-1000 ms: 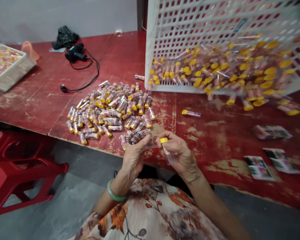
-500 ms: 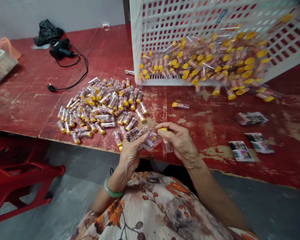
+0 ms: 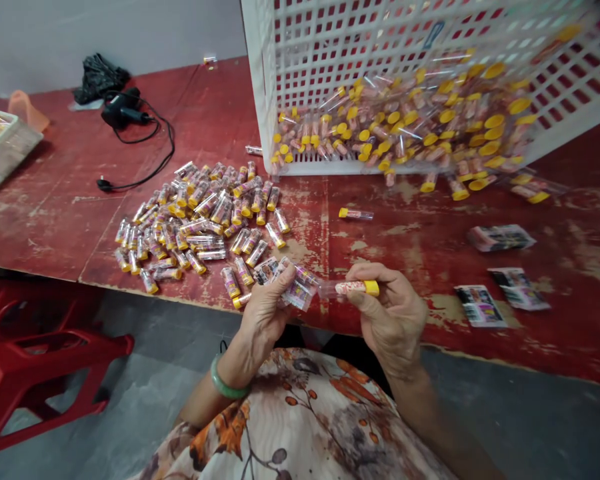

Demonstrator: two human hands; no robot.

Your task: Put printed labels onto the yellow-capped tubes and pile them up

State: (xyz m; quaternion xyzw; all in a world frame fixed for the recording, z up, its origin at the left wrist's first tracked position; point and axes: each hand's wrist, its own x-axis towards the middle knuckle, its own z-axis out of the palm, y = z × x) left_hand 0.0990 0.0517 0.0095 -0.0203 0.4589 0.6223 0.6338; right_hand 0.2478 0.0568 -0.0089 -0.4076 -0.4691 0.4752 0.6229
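My left hand [image 3: 266, 308] pinches several flat printed clear sleeves [image 3: 300, 291] above the table's front edge. To its right, my right hand [image 3: 393, 313] grips a clear tube [image 3: 351, 287] by its yellow-capped end. The tube holds small pale pink pieces and lies roughly level, its far end pointing left at the sleeves. Whether tube and sleeves touch is hard to tell. A pile of wrapped tubes with yellow caps [image 3: 200, 220] lies beyond my left hand. One loose tube [image 3: 356, 214] rests on the table beyond my right hand.
A white crate [image 3: 270, 150] lies at the back right, yellow-capped tubes spilling out. Printed packets [image 3: 480, 305] and a bundle [image 3: 501, 238] lie at right. A black hair dryer [image 3: 123, 110] with cord, a black bag [image 3: 100, 79], a white box [image 3: 10, 153] and red stools [image 3: 55, 353] are left.
My right hand has moved right and turned the tube from roughly upright to level. My left hand still holds the sleeves. The view has shifted slightly.
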